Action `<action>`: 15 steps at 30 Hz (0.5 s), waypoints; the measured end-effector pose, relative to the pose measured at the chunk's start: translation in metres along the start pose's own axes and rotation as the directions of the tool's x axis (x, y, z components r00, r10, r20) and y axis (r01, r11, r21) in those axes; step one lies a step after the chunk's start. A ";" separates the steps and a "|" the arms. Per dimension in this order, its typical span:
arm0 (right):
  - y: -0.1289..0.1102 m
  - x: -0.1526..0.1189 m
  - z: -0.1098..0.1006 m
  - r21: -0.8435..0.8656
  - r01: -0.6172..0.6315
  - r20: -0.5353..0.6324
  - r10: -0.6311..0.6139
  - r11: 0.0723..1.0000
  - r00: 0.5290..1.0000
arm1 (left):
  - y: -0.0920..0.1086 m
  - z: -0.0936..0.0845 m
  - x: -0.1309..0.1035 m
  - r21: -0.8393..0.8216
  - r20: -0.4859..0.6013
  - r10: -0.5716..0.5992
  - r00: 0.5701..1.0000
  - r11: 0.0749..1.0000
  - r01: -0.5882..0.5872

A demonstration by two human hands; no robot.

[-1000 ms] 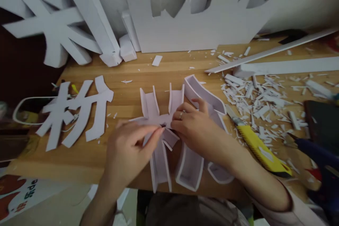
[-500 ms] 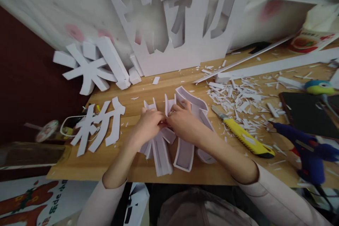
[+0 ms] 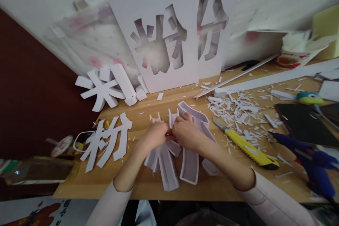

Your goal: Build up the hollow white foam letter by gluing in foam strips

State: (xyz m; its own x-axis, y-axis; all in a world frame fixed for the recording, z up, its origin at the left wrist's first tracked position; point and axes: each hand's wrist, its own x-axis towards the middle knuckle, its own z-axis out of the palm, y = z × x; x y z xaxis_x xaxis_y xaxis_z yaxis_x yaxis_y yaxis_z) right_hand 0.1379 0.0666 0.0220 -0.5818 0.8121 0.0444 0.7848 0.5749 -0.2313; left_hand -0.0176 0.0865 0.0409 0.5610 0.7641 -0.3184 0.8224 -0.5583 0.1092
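Note:
A hollow white character with raised side walls lies on the wooden table, its trough-like strokes facing up. My left hand bends over its left part, fingers curled together. My right hand meets it at the middle of the character, fingers closed too. Both hands' fingertips press at the walls between the strokes; what they pinch is hidden behind the knuckles. Left of my hands lies a flat white cut-out character. A yellow utility knife with its blade out rests to the right.
White foam scraps cover the table's right side. A blue glue gun lies at the right, near a dark tablet. White block letters and a cut-out board stand behind; a paper bowl is back right.
The head view has tilted up, so the table sits lower and more of the board shows. Both hands remain together at the same part of the hollow character.

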 end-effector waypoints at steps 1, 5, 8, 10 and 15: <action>-0.001 0.000 0.000 0.009 -0.009 0.000 0.009 1.000 1.000 | 0.001 -0.003 0.001 0.015 0.016 0.004 1.000 1.000 -0.004; -0.004 -0.011 -0.004 0.064 -0.066 -0.015 0.067 0.996 0.998 | 0.004 -0.010 0.003 0.062 0.046 0.023 0.999 0.998 -0.026; -0.003 -0.033 -0.011 0.115 -0.141 -0.058 0.149 0.983 0.987 | 0.006 -0.009 0.000 0.069 0.020 0.040 0.999 0.997 -0.042; 0.001 -0.051 -0.012 0.147 -0.200 -0.094 0.215 0.969 0.972 | 0.006 -0.007 -0.002 0.063 -0.007 0.054 0.999 0.997 -0.054; 0.004 -0.094 0.013 0.253 -0.127 -0.443 0.232 0.959 0.866 | 0.007 -0.001 -0.004 0.068 -0.063 0.077 0.995 0.995 -0.072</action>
State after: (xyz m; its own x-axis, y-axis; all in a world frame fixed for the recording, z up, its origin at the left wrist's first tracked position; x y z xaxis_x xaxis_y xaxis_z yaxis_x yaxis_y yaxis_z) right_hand 0.1934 -0.0087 0.0047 -0.2274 0.8808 0.4153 0.7725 0.4228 -0.4738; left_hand -0.0139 0.0796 0.0442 0.6273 0.7379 -0.2491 0.7713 -0.6329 0.0673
